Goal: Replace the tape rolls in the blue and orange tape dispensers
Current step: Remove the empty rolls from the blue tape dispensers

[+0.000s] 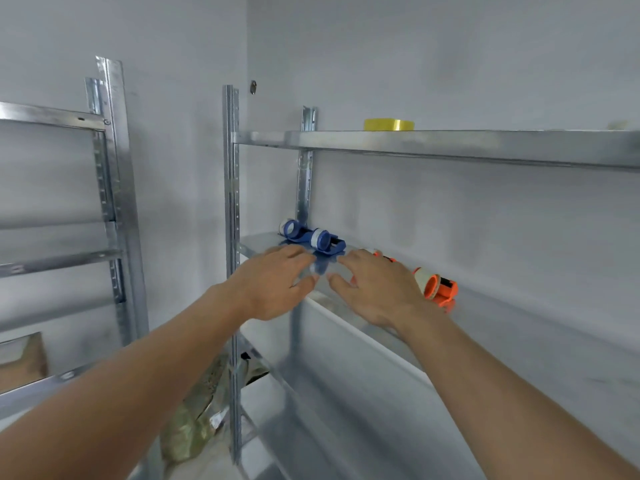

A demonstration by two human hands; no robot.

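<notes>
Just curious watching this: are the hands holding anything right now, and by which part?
Nothing is held. The left hand and right hand reach open-fingered toward the shelf.

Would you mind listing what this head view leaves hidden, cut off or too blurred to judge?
- Orange tape dispenser: its near part hidden behind the right hand.
- Pale object on the top shelf: cut off by the right frame edge, too blurred to identify.
- Yellow tape roll: its lower part hidden by the shelf's front lip.
- Blue tape dispenser: too blurred to judge how much tape remains.
</notes>
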